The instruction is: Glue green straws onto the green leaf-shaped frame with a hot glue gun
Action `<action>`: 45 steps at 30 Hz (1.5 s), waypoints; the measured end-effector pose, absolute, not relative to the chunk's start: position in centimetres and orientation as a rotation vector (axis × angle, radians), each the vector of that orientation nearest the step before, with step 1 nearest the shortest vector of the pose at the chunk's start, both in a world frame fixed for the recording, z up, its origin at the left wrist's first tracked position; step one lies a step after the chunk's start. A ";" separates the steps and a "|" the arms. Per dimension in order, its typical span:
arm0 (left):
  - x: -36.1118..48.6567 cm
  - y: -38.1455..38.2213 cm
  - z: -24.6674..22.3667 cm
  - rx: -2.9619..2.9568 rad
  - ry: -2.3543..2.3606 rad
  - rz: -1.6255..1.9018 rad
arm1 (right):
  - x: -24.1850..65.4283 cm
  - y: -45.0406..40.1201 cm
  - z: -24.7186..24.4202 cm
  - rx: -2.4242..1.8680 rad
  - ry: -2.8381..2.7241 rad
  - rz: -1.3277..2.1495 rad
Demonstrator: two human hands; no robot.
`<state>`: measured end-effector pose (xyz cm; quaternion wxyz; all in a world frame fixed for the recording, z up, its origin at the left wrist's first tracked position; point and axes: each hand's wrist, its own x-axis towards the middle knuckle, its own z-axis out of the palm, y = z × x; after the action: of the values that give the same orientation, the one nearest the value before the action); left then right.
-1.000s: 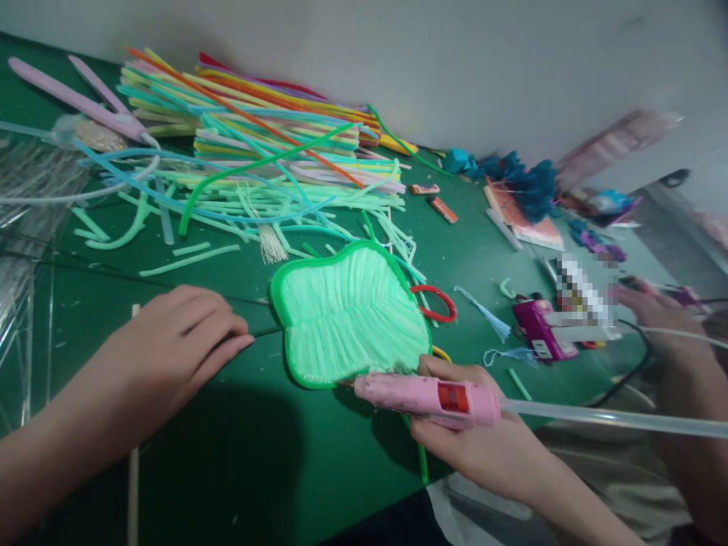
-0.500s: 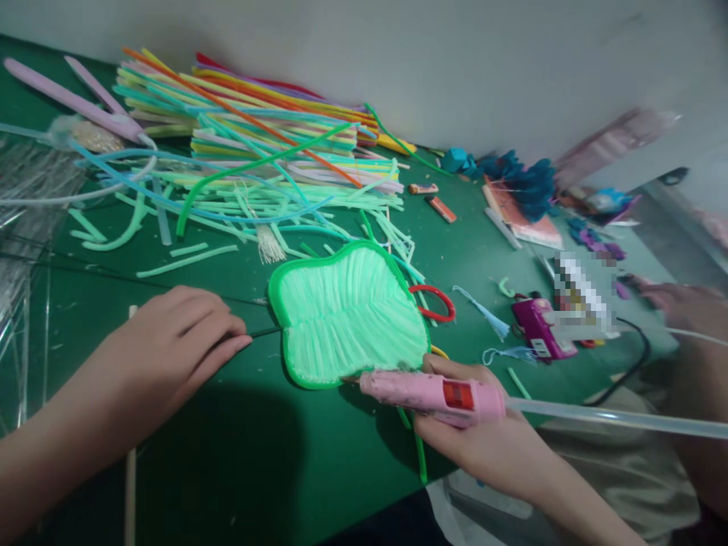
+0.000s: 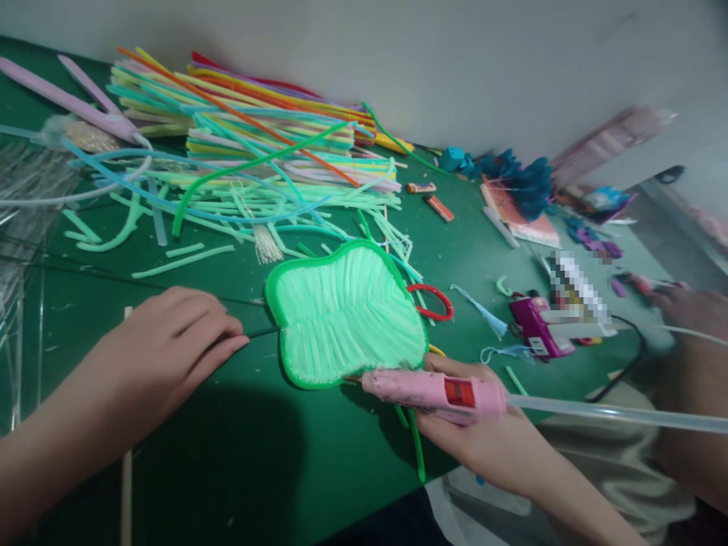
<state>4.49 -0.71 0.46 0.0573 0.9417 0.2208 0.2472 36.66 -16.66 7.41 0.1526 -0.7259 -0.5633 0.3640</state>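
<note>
The leaf-shaped panel (image 3: 346,315) is at the centre of the green table (image 3: 227,470), and most of it looks made up: its face is filled with pale green strips running out from a middle line, and a darker green fuzzy border (image 3: 273,292) follows the top, left and bottom edges. The left hand (image 3: 176,341) pinches a thin dark stem (image 3: 265,331) that meets the panel at the notch on its left side, so the stem already seems joined. The right hand (image 3: 483,432) is wrapped around a pink glue gun (image 3: 421,390), with a long clear glue stick (image 3: 597,409) projecting from its back; the nozzle (image 3: 353,379) is at the lower edge, where gluing appears to be in hand. The lower right stretch, beside the gun, looks the least finished: the border there is partly hidden, and a green strand (image 3: 419,451) hangs loose below the right hand, which suggests that some edging is left to fix. Whether that strand belongs to the border cannot be made out, nor whether the glue has set. Bundled pipe cleaners (image 3: 255,114) and cut mint-green pieces (image 3: 185,262) lie beyond the panel, near the wall.
</note>
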 end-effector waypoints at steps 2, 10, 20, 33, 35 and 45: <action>4.5 -0.7 0.5 2.880 0.643 0.747 | 36.7 -16.7 7.4 -2.071 -1.631 1.024; 4.7 -0.6 0.6 2.939 0.633 0.736 | 36.9 -16.7 7.8 -2.111 -1.588 1.037; 4.5 -0.7 0.1 2.922 0.647 0.751 | 37.0 -16.7 8.3 -2.155 -1.580 1.027; 4.4 -0.8 0.3 2.803 0.692 0.751 | 38.2 -17.8 7.7 -2.197 -1.535 0.968; 4.2 -0.6 0.1 2.818 0.700 0.748 | 38.7 -18.2 7.7 -2.218 -1.502 0.950; 2.3 2.0 0.9 2.844 0.536 0.800 | 43.1 -13.5 8.7 -2.156 -1.784 0.454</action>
<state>2.31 1.99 0.92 0.0697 0.9449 0.1782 0.2657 43.12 -13.51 8.73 0.1528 -0.7516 -0.6219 0.1583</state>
